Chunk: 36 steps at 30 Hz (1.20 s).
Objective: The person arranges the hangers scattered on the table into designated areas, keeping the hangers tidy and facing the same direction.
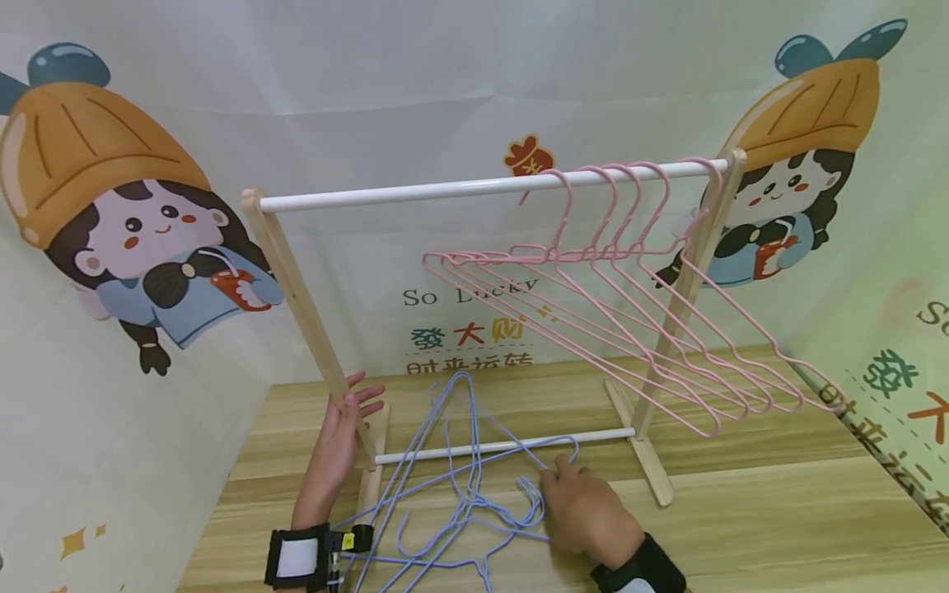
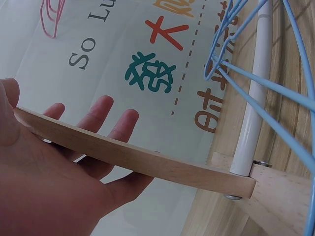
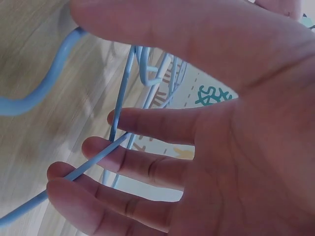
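My left hand [image 1: 341, 436] is at the left wooden post [image 1: 296, 296] of a clothes rack. Its fingers [image 2: 96, 115] extend loosely past the post, which crosses in front of them. Blue hangers [image 1: 467, 502] lie tangled around the rack's lower white bar [image 1: 504, 446], one standing tilted with its corner up. At their right side, my right hand [image 1: 589, 511] has spread, slightly bent fingers. In the right wrist view a blue hanger wire [image 3: 93, 160] runs across the fingertips, and a curved blue wire [image 3: 47, 81] meets the thumb. Neither wire is visibly pinched.
Several pink hangers [image 1: 593, 255] hang from the right half of the white top rail [image 1: 415, 193]. The right wooden post [image 1: 678, 305] stands on a flat foot [image 1: 652, 469]. A printed cloth backdrop [image 1: 385, 74] rises behind the wood-grain table [image 1: 778, 511].
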Available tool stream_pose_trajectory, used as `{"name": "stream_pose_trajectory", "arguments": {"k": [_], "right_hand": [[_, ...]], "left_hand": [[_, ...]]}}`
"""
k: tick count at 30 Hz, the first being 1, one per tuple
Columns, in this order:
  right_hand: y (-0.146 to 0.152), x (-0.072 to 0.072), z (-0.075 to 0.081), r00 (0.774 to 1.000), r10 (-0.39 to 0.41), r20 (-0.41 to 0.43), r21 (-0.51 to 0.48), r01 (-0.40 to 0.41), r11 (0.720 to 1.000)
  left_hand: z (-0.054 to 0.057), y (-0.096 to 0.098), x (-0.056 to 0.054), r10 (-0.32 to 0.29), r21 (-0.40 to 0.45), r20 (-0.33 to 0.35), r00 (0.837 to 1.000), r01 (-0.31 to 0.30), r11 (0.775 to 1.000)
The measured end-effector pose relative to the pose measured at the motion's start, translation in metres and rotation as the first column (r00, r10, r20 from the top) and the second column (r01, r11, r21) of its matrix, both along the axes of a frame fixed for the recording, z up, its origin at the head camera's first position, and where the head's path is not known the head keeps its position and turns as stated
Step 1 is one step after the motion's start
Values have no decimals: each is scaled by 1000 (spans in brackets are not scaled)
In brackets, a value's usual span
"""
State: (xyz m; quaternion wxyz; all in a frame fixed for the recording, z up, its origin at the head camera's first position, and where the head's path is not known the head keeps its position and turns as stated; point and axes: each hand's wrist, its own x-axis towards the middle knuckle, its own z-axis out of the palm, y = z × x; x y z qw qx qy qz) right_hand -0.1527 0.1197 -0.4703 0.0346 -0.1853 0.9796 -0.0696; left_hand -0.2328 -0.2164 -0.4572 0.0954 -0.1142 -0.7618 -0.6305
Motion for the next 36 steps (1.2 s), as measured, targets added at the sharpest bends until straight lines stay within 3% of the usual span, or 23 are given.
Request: {"name": "stream_pose_trajectory", "arguments": {"k": [16,20,24,26,32,36], "right_hand": [[10,-7,-1,999,-34,-2,-21,34,999],[17,-13,-10,1000,-30,-11,-60,29,998],[26,-23,-33,999,-34,-26,-81,32,996],[29,-24,-36,999,-36,-21,-85,34,996],[23,-8,-2,998,-55,28,-71,57,996],[22,-4,2,999,-37,5,-73,37,997]], "left_hand": [[-1,-3,-1,-13,-10,-7,1000,13,1000],[-1,-2,-1,-11,-8,-15,1000,11,1000],[-2,-2,0,-11,-5,-16,1000,11,1000],[-2,-2,0,-13,-4,-16,1000,13,1000],[-3,-2,-2,-12,-11,-20,1000,12,1000],[-2,-2,-1,-10,-11,-20,1000,9,1000]]}}
